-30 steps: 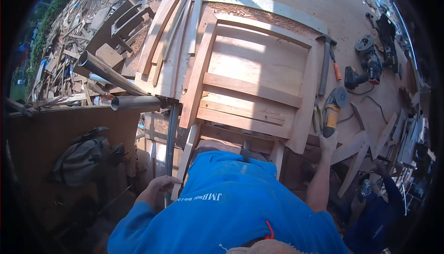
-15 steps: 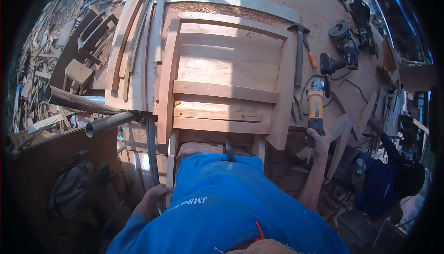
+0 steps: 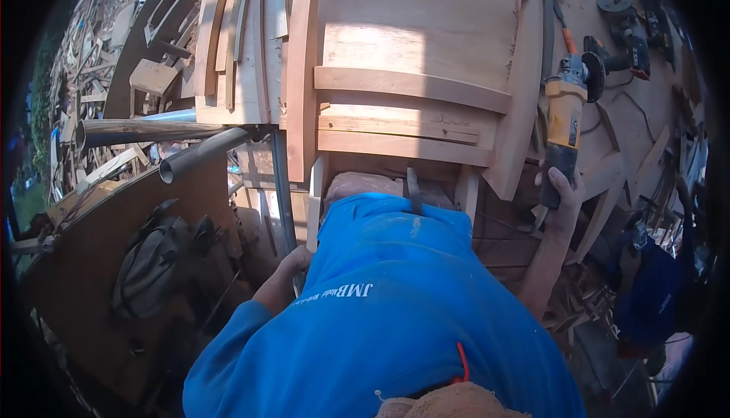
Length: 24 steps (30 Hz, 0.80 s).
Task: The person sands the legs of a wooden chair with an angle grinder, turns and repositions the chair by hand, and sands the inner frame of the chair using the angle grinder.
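Observation:
My right hand (image 3: 563, 186) is wrapped round the black rear end of a yellow angle grinder (image 3: 564, 110). The grinder points away from me, its disc (image 3: 594, 76) at the far right side, above the bench to the right of a wooden frame (image 3: 411, 87). My left hand (image 3: 295, 263) is low beside my blue shirt, close to a pale upright wooden piece (image 3: 315, 197) and a dark metal bar (image 3: 284, 190). Its fingers are mostly hidden, so I cannot tell what they touch. The wooden frame lies in front of me with crossbars and loose thin strips.
A hammer (image 3: 544, 22) and an orange-handled tool (image 3: 569, 40) lie right of the frame, with cordless power tools (image 3: 627, 38) beyond. Metal pipes (image 3: 205, 153) jut out at left. Wood strips (image 3: 220, 30) lie left. Another person (image 3: 646, 296) is at lower right.
The view has shifted, so the bench and frame sit higher and further right. The grinder stays in my right hand. My left hand stays beside my body.

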Each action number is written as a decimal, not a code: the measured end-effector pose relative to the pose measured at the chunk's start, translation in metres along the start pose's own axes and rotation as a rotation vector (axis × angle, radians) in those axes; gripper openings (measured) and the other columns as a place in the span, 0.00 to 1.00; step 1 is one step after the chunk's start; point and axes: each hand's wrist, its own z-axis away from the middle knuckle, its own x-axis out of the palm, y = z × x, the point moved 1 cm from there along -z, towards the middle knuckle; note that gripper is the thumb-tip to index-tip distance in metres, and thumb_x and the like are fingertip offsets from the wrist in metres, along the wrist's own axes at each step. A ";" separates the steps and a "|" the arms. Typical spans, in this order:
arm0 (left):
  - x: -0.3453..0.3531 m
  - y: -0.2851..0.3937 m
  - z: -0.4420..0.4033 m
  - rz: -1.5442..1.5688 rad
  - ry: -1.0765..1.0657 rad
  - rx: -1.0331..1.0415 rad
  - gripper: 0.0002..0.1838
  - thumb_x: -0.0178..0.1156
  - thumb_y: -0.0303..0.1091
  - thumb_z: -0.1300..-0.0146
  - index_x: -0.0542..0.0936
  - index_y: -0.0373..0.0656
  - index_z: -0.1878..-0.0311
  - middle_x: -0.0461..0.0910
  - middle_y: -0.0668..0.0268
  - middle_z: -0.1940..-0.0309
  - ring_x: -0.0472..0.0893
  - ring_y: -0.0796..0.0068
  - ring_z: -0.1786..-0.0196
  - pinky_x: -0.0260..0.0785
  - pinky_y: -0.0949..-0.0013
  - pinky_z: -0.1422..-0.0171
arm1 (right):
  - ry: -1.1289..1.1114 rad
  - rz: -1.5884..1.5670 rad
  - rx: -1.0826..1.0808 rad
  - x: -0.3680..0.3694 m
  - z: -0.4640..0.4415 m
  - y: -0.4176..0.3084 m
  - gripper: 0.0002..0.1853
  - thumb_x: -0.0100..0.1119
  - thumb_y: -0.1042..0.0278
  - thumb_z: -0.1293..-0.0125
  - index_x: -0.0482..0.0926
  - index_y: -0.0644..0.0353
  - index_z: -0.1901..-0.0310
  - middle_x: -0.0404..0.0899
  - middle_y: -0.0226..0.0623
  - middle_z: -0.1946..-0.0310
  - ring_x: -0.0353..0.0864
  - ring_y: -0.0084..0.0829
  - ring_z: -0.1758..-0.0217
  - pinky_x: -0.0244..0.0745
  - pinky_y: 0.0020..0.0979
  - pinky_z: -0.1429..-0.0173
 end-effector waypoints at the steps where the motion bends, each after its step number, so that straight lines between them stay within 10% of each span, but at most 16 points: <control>1: 0.000 -0.004 -0.005 -0.036 -0.015 -0.041 0.34 0.70 0.61 0.44 0.88 0.31 0.58 0.87 0.52 0.71 0.86 0.62 0.70 0.77 0.58 0.66 | 0.006 0.002 -0.002 0.002 0.002 0.000 0.18 0.69 0.68 0.35 0.80 0.69 0.48 0.85 0.41 0.58 0.84 0.27 0.64 0.78 0.26 0.58; 13: 0.002 -0.017 -0.038 -0.234 0.019 -0.045 0.33 0.70 0.60 0.43 0.88 0.35 0.52 0.89 0.50 0.63 0.88 0.56 0.62 0.79 0.58 0.57 | 0.336 0.234 -0.097 -0.022 -0.018 0.014 0.15 0.76 0.68 0.38 0.82 0.63 0.54 0.82 0.30 0.69 0.81 0.19 0.72 0.74 0.21 0.66; 24: 0.006 -0.007 -0.017 -0.269 0.091 -0.074 0.32 0.69 0.59 0.42 0.89 0.38 0.49 0.89 0.48 0.56 0.90 0.50 0.54 0.80 0.57 0.48 | 0.554 0.680 -0.263 -0.096 -0.081 0.082 0.30 0.80 0.62 0.44 0.81 0.68 0.43 0.84 0.34 0.59 0.83 0.26 0.60 0.79 0.32 0.52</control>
